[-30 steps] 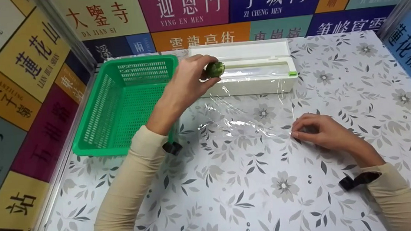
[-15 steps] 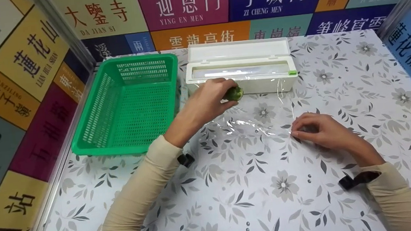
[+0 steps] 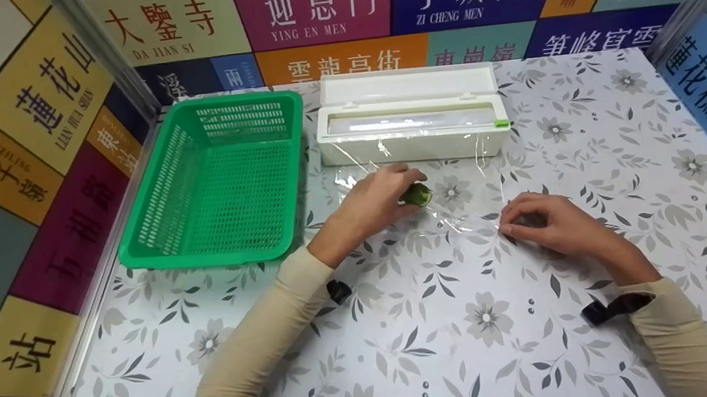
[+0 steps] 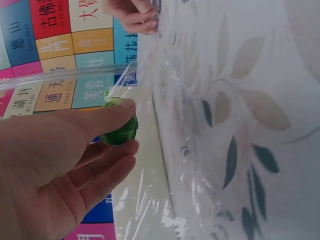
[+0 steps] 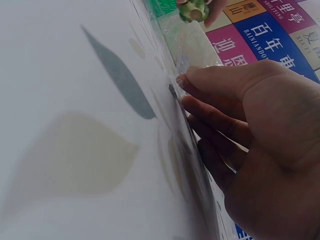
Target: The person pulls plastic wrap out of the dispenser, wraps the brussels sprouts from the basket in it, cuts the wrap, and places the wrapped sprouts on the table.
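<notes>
In the head view my left hand (image 3: 379,199) holds a small green vegetable (image 3: 417,195) with a pale cut end, low over a sheet of cling film (image 3: 458,220). The left wrist view shows the thumb and fingertips around its green, leafy-looking side (image 4: 120,132). The film runs from a white dispenser box (image 3: 413,148) with a raised lid, toward me across the patterned table. At the sheet's near right corner my right hand (image 3: 551,223) pinches the film edge between thumb and index finger, close to the tabletop. The other right fingers curl loosely below.
To the left of the dispenser stands a green plastic basket (image 3: 205,259) with perforated sides and nothing inside. A small green tab (image 3: 501,123) sits at the dispenser's right end. Panels with large printed characters (image 3: 317,3) border the table at the back and sides.
My left hand has brought the vegetable from above the dispenser toward me and slightly right, down over the film. The right hand has stayed at the film's corner.
</notes>
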`<action>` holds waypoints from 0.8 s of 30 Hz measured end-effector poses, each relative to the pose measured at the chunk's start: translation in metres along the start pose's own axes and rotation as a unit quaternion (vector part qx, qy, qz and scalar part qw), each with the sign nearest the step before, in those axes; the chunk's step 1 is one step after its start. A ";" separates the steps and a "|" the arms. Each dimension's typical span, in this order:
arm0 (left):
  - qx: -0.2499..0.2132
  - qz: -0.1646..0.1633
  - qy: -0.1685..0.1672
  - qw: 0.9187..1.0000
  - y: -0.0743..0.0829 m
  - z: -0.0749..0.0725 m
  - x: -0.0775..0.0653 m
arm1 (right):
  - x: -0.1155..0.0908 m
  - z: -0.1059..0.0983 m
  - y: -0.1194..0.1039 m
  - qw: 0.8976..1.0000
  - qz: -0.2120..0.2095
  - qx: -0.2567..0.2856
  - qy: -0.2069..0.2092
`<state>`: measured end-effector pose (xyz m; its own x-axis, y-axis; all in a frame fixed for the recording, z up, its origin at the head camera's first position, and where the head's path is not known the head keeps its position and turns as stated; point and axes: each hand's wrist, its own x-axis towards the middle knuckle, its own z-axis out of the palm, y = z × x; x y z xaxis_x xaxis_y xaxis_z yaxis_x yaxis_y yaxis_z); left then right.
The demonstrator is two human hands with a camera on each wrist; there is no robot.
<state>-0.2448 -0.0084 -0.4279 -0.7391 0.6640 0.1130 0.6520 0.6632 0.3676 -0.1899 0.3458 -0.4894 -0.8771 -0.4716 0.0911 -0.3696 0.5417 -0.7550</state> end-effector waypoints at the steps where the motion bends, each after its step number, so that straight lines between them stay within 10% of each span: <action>1: -0.008 0.001 -0.003 1.000 0.000 0.003 0.000 | 0.000 0.000 0.000 1.000 -0.001 0.000 0.000; 24: -0.013 -0.028 -0.001 1.000 -0.010 0.030 0.000 | -0.001 0.000 -0.001 1.000 0.002 -0.001 0.004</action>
<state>-0.2463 -0.0047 -0.4588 -0.7744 0.6263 0.0894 0.6044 0.6906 0.3971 -0.1886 0.3453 -0.4888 -0.8810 -0.4640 0.0926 -0.3665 0.5456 -0.7536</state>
